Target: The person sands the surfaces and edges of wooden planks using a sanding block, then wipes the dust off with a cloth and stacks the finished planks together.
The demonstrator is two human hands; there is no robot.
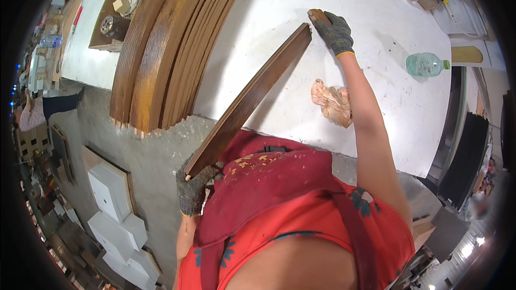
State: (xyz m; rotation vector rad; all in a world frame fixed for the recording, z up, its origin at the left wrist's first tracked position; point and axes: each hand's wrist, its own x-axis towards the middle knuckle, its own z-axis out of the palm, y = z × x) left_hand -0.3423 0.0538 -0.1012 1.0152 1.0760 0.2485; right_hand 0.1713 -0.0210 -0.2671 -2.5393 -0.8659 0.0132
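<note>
Stack of brown boards (166, 48) lies left on the white table (376, 37), crumpled rag (332, 102) and plastic bottle (426, 64) right. Dark wood strip (252, 96) runs diagonally, near end off the table edge gripped by gloved left hand (193, 188), far end up-right beside gloved right hand (334, 32), clenched on a small brown piece (318, 16).

A woodworking workshop. Stained curved wooden boards (172, 48) lie stacked at the left edge of a white, scuffed counter (322, 75). White panels (115, 204) and wood offcuts (48, 156) rest on the concrete floor (145, 150) below.

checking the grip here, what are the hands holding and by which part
The left hand grips the near end of a long dark wooden strip. The right hand holds a small brown block near the strip's far end.
</note>
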